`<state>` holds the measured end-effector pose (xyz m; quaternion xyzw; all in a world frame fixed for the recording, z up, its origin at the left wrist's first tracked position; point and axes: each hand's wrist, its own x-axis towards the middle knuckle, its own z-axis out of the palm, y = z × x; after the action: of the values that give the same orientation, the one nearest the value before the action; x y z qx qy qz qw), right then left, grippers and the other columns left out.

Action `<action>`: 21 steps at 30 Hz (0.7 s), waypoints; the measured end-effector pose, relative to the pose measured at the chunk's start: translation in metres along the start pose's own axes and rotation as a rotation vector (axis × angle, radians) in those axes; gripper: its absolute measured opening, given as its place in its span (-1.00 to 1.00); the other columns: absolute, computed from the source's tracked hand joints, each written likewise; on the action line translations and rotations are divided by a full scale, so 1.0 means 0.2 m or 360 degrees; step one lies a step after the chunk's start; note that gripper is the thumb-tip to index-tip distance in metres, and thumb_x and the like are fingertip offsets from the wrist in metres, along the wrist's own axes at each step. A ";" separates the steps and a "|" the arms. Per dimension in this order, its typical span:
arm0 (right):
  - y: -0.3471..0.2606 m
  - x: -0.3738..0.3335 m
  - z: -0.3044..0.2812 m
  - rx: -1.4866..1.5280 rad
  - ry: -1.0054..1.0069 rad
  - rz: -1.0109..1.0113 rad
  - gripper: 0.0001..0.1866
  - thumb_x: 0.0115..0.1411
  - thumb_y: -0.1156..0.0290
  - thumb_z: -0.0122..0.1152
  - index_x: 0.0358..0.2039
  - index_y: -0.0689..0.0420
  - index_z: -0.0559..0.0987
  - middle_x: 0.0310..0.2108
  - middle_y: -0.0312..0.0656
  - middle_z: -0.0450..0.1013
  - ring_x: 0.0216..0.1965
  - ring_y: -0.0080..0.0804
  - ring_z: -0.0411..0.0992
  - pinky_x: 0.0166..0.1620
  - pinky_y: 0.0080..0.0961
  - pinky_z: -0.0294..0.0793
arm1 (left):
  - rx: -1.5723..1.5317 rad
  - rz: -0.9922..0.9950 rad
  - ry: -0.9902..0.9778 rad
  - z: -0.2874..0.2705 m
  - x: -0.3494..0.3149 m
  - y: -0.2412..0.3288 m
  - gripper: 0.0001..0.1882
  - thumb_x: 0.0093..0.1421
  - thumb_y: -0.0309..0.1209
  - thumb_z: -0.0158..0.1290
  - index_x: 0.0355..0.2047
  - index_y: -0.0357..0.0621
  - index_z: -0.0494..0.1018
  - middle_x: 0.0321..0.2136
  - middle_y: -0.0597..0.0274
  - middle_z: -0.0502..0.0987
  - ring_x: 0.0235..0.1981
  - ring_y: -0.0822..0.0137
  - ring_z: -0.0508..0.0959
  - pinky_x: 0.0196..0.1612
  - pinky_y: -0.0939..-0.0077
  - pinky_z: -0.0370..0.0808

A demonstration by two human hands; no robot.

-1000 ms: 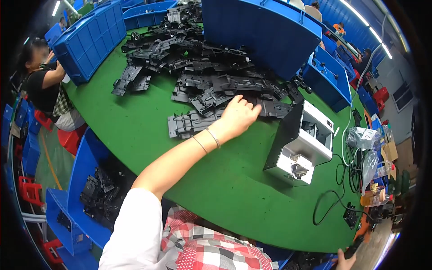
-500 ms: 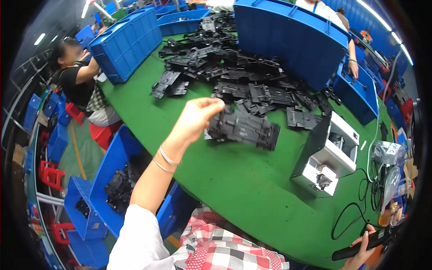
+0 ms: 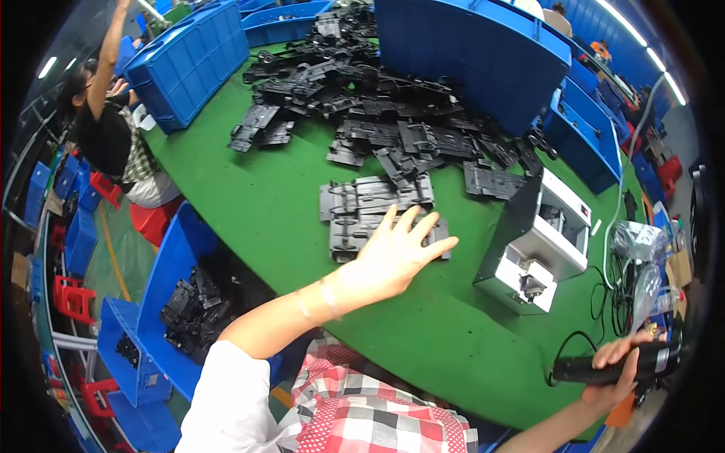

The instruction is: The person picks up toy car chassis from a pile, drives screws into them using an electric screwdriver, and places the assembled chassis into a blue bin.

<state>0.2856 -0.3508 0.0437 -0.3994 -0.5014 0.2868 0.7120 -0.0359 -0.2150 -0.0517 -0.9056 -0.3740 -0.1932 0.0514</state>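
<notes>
My left hand [image 3: 396,257] is spread over a black plastic toy-car chassis [image 3: 349,235] on the green table, its fingers apart. The palm and fingers hide part of that piece. A second chassis [image 3: 375,195] lies against its far side, both with axle-like bars showing. At the lower right, my right hand [image 3: 613,370] is wrapped round a black cylindrical electric screwdriver [image 3: 578,369], held roughly level above the table's edge. Whether the tool has a bit fitted cannot be seen.
A heap of black chassis [image 3: 362,113] covers the far table. A silver-and-white screw feeder [image 3: 532,249] stands right of my left hand. Big blue bins [image 3: 468,64] rise behind; another blue bin [image 3: 162,302] with parts sits at lower left. A co-worker [image 3: 106,136] sits at left.
The chassis that my left hand held up is down on the table, and the fingers have spread. My right hand has come further into view with the screwdriver. The left co-worker's arm has risen.
</notes>
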 end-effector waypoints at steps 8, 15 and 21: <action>0.18 0.12 0.27 0.0299 0.0170 -0.0283 -0.79 0.10 0.46 -0.07 -0.25 0.20 0.23 -0.63 -0.22 0.22 -0.69 -0.49 0.19 -0.60 -0.60 0.22 | -0.1569 -0.0495 0.0147 -0.17 0.06 0.02 -0.38 -0.15 -0.61 -0.16 0.05 -0.21 0.19 -0.26 0.06 0.41 -0.27 0.24 0.47 -0.19 0.48 0.42; 0.36 0.18 0.44 -0.0192 0.0106 -0.0354 -0.71 -0.03 0.70 -0.05 -0.25 0.27 0.20 -0.68 -0.16 0.28 -0.72 -0.42 0.29 -0.54 -0.49 0.38 | -0.3523 -0.1433 -0.0359 0.01 -0.10 0.22 -0.57 0.01 -0.54 -0.07 -0.06 -0.34 0.21 -0.28 0.07 0.43 -0.38 0.23 0.52 -0.32 0.20 0.57; 0.32 0.18 0.43 0.0203 0.0058 0.0028 -0.72 -0.04 0.64 -0.03 -0.26 0.23 0.22 -0.69 -0.21 0.22 -0.75 -0.46 0.23 -0.63 -0.53 0.33 | -0.2941 -0.1560 -0.0260 0.14 -0.10 0.32 -0.69 0.08 -0.34 0.08 -0.26 -0.36 0.42 -0.42 0.18 0.52 -0.46 0.49 0.50 -0.37 0.61 0.46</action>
<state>0.2152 -0.2646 0.0214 -0.3626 -0.4656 0.3171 0.7424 0.0049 -0.2673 -0.0813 -0.3523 -0.4092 -0.3416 -0.7693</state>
